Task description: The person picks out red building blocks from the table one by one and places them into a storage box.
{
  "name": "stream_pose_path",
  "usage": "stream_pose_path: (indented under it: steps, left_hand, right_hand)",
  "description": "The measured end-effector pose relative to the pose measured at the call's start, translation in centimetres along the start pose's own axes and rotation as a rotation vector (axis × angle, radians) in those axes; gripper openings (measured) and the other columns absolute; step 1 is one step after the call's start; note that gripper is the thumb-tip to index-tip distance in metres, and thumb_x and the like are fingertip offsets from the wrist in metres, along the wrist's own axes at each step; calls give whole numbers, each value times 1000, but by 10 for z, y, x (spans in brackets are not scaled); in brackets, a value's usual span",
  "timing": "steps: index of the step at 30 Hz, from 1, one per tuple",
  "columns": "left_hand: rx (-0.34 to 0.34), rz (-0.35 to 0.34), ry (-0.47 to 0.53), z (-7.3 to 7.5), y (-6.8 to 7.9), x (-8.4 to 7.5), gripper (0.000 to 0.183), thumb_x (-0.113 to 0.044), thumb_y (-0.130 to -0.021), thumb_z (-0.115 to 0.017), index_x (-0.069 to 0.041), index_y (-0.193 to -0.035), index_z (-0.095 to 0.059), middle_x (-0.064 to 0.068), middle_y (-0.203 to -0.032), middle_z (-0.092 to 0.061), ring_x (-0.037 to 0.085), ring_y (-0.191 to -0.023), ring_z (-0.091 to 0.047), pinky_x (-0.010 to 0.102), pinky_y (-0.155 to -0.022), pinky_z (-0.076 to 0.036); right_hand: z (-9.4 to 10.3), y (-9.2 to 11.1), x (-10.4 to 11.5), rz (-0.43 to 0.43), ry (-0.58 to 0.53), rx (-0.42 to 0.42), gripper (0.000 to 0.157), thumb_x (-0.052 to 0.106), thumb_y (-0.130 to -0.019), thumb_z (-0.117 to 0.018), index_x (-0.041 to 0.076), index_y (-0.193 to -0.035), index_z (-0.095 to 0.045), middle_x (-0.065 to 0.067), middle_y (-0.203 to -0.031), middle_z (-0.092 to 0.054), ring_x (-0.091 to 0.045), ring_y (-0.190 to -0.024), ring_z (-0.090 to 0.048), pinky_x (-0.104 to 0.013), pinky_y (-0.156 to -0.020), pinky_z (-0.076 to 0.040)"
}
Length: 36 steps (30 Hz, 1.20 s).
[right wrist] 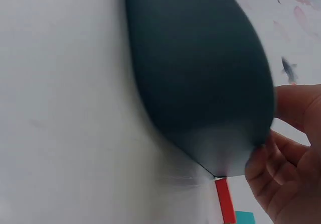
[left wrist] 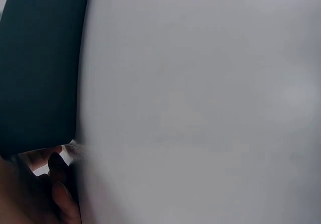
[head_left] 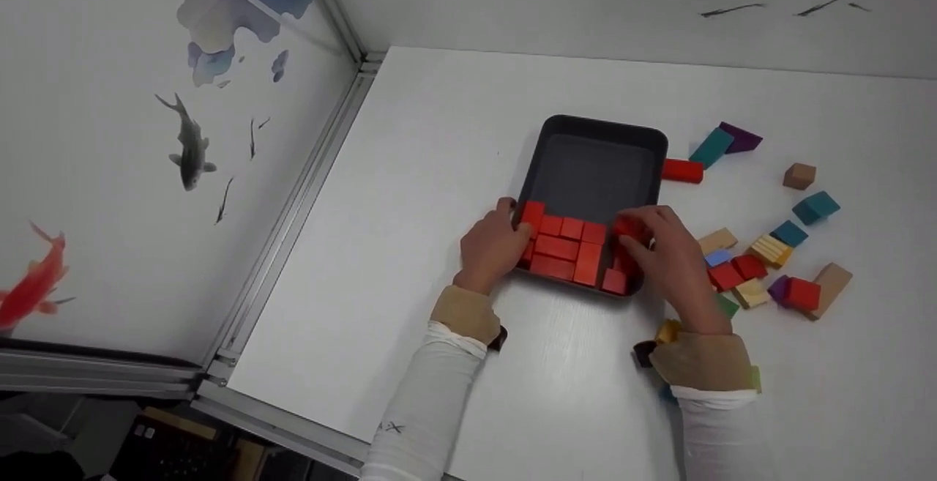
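Observation:
A dark grey tray (head_left: 604, 124) lies on the white table, its near half filled with several red blocks (head_left: 554, 247) fitted closely side by side. My left hand (head_left: 492, 245) grips the tray's left rim, with the thumb reaching over onto the red blocks. Over the tray's near right part, my right hand (head_left: 670, 258) pinches a red block (head_left: 629, 230) between thumb and fingers. Below it, a small red block (head_left: 615, 280) sits in the near right corner. In the right wrist view the tray's outer wall (right wrist: 200, 73) hides the blocks inside.
Right of the tray lie several loose blocks, among them a red bar (head_left: 682, 170) beside its rim, a teal block (head_left: 711, 147), a purple piece (head_left: 743, 138) and a tan block (head_left: 831, 289). Fish-patterned panels (head_left: 585, 9) border the table (head_left: 439, 122) at the back and left.

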<state>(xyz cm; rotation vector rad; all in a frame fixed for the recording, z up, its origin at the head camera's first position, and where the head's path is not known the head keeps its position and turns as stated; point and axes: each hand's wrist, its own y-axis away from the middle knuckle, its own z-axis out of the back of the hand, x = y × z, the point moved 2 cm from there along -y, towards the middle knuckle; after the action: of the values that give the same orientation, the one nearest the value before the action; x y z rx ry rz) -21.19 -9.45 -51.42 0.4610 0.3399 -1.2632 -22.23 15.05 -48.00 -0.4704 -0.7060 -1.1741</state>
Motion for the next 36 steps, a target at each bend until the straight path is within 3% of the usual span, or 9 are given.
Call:
stream_pose_path:
  steps: [14, 20, 25, 36]
  left_hand:
    - [6, 17, -13, 0, -1, 4, 50, -35, -81, -41, -21, -129, -42, -3, -96, -58, 12, -70, -50, 30, -56, -39]
    - [2, 6, -7, -1, -3, 1, 49, -35, -82, -40, -21, -129, -42, -2, -98, -59, 12, -71, -50, 30, -57, -40]
    - [11, 9, -4, -2, -2, 0, 48, -35, -83, -41, -20, -129, -42, -2, -96, -59, 12, -71, -50, 29, -57, -40]
    - [2, 2, -4, 4, -1, -1, 50, -35, -81, -41, -20, -129, -42, -2, -95, -59, 12, -69, -51, 29, -55, -40]
  right_hand:
    - [-10, -7, 6, -55, -4, -85, 40, 16, -89, -54, 16, -128, -47, -8, -125, -44, -25, -109, -42, -45, -92, -36]
    - [-12, -10, 5, -50, 21, -149, 35, 5, -89, -51, 12, -123, -52, -10, -126, -43, -28, -113, -41, -46, -94, -34]
    - [-13, -11, -1, -66, 32, -113, 33, -3, -87, -48, 8, -118, -55, -10, -125, -40, -29, -113, -39, -47, -93, -34]
    - [-13, -12, 0, -71, 58, -48, 32, 0, -88, -49, 11, -118, -55, -10, -128, -37, -32, -116, -38, -49, -92, -34]
